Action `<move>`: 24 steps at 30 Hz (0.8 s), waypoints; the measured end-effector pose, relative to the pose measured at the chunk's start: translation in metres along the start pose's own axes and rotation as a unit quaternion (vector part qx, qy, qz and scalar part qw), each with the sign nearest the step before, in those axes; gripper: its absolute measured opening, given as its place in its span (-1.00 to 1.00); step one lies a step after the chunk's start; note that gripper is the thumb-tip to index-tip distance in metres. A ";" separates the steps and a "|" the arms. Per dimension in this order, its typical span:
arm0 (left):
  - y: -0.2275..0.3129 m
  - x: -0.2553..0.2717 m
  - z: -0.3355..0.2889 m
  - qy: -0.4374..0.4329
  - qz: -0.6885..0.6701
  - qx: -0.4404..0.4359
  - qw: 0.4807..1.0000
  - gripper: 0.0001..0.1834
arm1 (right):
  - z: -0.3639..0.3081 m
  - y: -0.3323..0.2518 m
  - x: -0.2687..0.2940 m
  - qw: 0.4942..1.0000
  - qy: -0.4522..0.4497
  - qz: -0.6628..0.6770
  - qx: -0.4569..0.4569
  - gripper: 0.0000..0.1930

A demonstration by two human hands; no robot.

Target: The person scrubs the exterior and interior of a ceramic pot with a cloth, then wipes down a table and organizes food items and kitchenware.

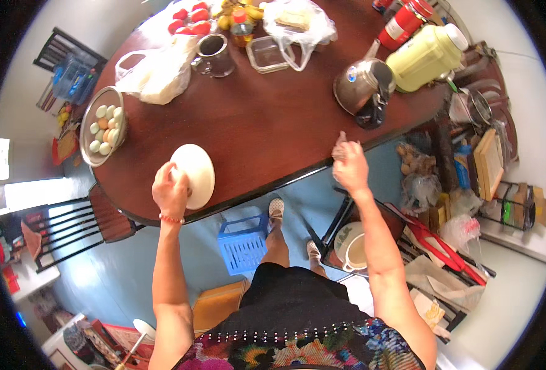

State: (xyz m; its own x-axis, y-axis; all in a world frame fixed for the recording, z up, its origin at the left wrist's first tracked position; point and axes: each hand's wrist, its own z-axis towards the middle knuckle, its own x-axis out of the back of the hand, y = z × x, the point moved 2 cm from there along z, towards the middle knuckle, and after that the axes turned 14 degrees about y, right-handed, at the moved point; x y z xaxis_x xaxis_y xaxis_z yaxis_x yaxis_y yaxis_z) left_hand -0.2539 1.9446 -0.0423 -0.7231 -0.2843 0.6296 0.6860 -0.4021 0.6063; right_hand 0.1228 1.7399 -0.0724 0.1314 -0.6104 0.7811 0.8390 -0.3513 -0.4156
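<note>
My left hand (171, 192), with a red bead bracelet at its wrist, grips a cream-white plate (198, 172) near the table's front left edge. The plate is tilted, and its smooth pale face shows. Out over the front edge at the right is my right hand (351, 168). Its fingers are closed, and a thin greyish bit pokes up from them, too blurred to name. The nearest thing to that hand is a steel kettle (354, 86) with a black handle, standing apart from it. Under both hands runs the dark red-brown wooden table (242, 129).
A steel bowl of eggs (105, 126) stands far left. Toward the back are a white plastic bag (165, 71), a dark mug (214, 55), a clear glass container (270, 54) and tomatoes (190, 21). A yellow-green thermos (427, 55) is beside the kettle. A blue basket (243, 245) is on the floor.
</note>
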 end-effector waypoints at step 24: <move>0.261 -0.091 -0.220 -0.546 -0.382 0.305 0.681 -0.54 | -0.183 -0.004 0.105 0.634 0.006 0.568 -0.525 -0.38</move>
State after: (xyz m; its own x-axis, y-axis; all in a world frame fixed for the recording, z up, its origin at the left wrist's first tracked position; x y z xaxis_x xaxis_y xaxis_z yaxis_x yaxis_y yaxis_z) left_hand -0.0270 1.6740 -0.0486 -0.6252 0.7547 -0.1989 0.2897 0.4611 0.8388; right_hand 0.0367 1.5469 -0.0738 0.3266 -0.8956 -0.3020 -0.6080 0.0455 -0.7926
